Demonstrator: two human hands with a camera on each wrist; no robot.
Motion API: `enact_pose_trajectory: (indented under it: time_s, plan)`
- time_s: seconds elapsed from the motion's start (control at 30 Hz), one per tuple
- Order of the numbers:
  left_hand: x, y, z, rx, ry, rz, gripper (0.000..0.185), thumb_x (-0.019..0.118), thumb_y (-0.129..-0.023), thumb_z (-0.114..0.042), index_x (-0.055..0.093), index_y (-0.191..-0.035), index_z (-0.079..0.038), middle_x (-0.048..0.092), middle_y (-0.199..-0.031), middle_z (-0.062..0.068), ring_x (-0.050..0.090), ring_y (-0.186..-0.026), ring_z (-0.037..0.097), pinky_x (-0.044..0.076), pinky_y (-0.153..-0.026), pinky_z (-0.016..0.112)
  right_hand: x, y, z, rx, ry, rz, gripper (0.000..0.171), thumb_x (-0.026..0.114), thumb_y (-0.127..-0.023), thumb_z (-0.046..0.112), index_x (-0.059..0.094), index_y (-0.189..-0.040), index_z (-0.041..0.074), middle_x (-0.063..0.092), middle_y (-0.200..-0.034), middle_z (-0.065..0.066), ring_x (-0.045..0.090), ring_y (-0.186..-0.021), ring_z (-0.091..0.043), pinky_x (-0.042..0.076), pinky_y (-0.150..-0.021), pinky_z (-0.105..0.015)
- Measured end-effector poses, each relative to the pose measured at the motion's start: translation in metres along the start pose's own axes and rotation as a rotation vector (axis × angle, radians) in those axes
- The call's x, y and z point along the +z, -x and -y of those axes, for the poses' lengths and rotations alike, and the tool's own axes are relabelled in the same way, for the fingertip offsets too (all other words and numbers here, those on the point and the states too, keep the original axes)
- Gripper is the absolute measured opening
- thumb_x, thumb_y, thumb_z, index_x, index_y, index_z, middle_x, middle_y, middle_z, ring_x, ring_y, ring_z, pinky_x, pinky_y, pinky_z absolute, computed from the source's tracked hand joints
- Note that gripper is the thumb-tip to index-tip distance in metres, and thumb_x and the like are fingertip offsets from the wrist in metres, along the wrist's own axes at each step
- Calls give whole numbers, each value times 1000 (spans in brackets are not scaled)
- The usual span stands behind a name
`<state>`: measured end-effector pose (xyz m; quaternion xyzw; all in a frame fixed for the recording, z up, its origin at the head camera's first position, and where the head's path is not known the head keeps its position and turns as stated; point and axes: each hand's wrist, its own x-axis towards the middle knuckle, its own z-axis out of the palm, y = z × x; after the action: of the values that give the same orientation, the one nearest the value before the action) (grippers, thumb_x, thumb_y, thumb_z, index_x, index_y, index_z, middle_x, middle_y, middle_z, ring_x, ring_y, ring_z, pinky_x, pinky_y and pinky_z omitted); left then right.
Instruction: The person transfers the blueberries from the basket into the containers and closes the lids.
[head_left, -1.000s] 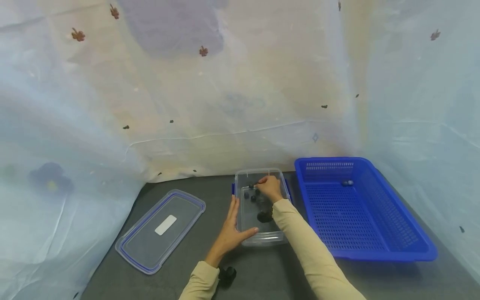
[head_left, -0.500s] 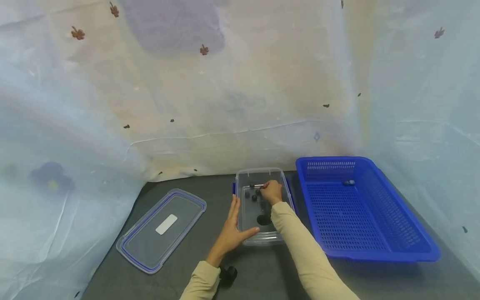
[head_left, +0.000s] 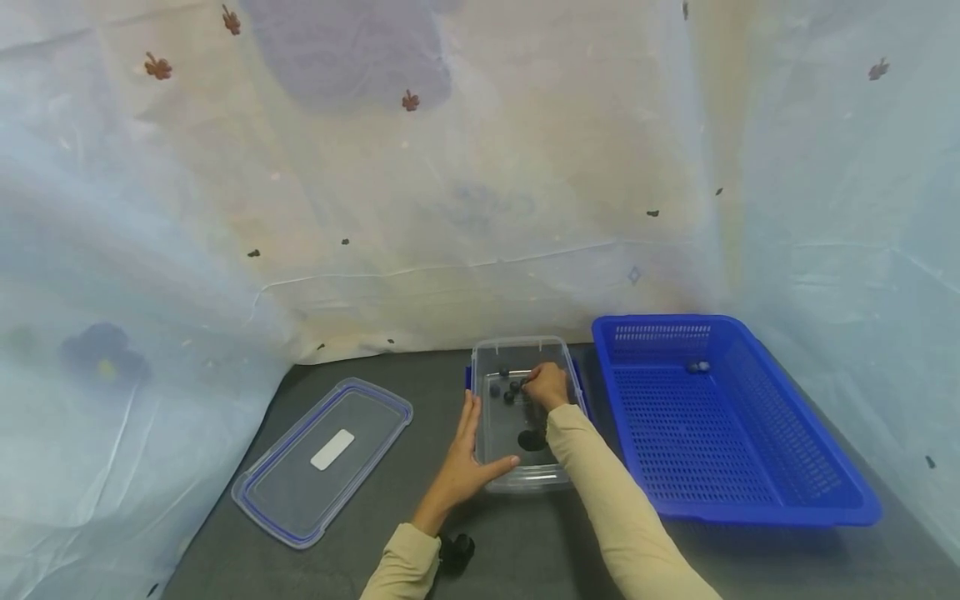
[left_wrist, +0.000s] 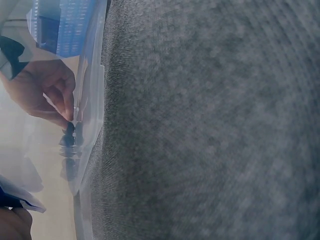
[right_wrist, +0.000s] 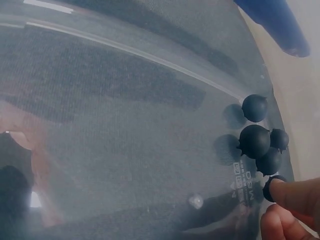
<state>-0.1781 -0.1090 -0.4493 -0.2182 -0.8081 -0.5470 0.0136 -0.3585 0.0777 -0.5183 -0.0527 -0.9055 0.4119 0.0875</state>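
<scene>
A clear plastic container (head_left: 517, 478) stands in the middle of the dark table, with several blueberries (head_left: 509, 398) lying on its floor toward the far end. My right hand (head_left: 547, 387) reaches inside; the right wrist view shows thumb and finger pinching a blueberry (right_wrist: 268, 191), low beside a cluster of other blueberries (right_wrist: 255, 141). In the left wrist view, the right hand (left_wrist: 42, 92) appears through the clear wall, fingertips at the dark berries. My left hand (head_left: 461, 468) rests along the container's left side, fingers straight and thumb spread over the near corner.
To the right stands a blue perforated basket (head_left: 765, 513) with small round bluish things (head_left: 697, 367) at its far end. A clear lid (head_left: 367, 417) with a blue seal and white label lies on the left. Patterned sheeting (head_left: 480, 167) encloses the back and sides.
My right hand has shifted slightly right and toward me inside the container, and its fingertips are now beside the berry cluster. The left hand has stayed in place.
</scene>
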Motion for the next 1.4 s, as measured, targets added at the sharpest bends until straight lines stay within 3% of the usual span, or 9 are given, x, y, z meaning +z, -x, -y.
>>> enact_pose_trajectory:
  time_s: [0.1, 0.17, 0.43, 0.53, 0.73, 0.83, 1.0, 1.27, 1.4]
  plan:
    - [0, 0, 2, 5, -2, -2, 101, 77, -83, -14, 6, -153, 1, -8, -159, 21, 0, -143, 40, 19, -107, 63, -19, 18, 25, 60, 0, 43, 16, 81, -69, 3, 73, -83, 0, 69, -87, -15, 56, -97, -40, 44, -90, -47]
    - [0, 1, 3, 8, -1, -3, 101, 77, -83, -14, 6, -153, 1, -8, -159, 22, -1, -143, 40, 19, -107, 63, -25, 27, 35, 42, 9, 36, 17, 80, -72, 3, 71, -86, -3, 69, -88, -17, 57, -97, -40, 45, -89, -46]
    - [0, 1, 3, 11, -1, -4, 102, 78, -82, -14, 7, -153, 3, -8, -158, 21, -1, -143, 41, 20, -107, 63, -36, 36, 50, 22, -32, 26, 29, 74, -81, 9, 69, -105, -6, 69, -100, -19, 61, -99, -37, 49, -86, -44]
    - [1, 0, 7, 11, -1, -11, 102, 78, -82, -13, 7, -153, 2, -8, -159, 20, -1, -143, 40, 20, -107, 63, -38, 33, 52, -16, -45, 16, 28, 73, -83, 13, 70, -105, -5, 70, -97, -17, 64, -95, -34, 50, -84, -44]
    - [7, -5, 38, 19, -31, -33, 105, 80, -82, -20, 6, -155, -6, -8, -161, 12, -1, -144, 35, 20, -107, 62, -45, 29, 57, -121, -121, 12, 26, 71, -87, 15, 70, -102, -5, 71, -92, -17, 66, -86, -31, 51, -80, -45]
    - [7, -6, 45, 16, -35, -33, 107, 80, -81, -28, 7, -156, -8, -8, -161, 8, -1, -145, 32, 21, -107, 61, -49, 29, 60, -141, -160, 34, 28, 70, -88, 17, 70, -106, -5, 70, -94, -17, 67, -85, -30, 53, -78, -42]
    - [7, -6, 48, 9, -23, -29, 108, 79, -81, -36, 7, -157, -9, -9, -162, 4, -2, -145, 28, 18, -109, 61, -57, 30, 66, -162, -224, 49, 29, 71, -88, 17, 70, -106, -5, 70, -93, -16, 66, -82, -31, 55, -68, -36]
    - [5, -5, 35, 20, -37, -37, 105, 80, -81, -28, 9, -156, -7, -6, -161, 12, 1, -145, 34, 21, -107, 61, -72, 34, 72, -229, -252, 64, 26, 71, -89, 19, 71, -107, 0, 69, -99, -15, 64, -94, -30, 52, -79, -44]
    - [8, -6, 45, 16, -57, -46, 106, 79, -81, -37, 9, -156, -9, -5, -162, 9, 3, -145, 31, 23, -108, 58, -82, 37, 73, -270, -259, 68, 26, 70, -89, 17, 70, -108, -2, 69, -96, -14, 64, -90, -29, 51, -76, -44]
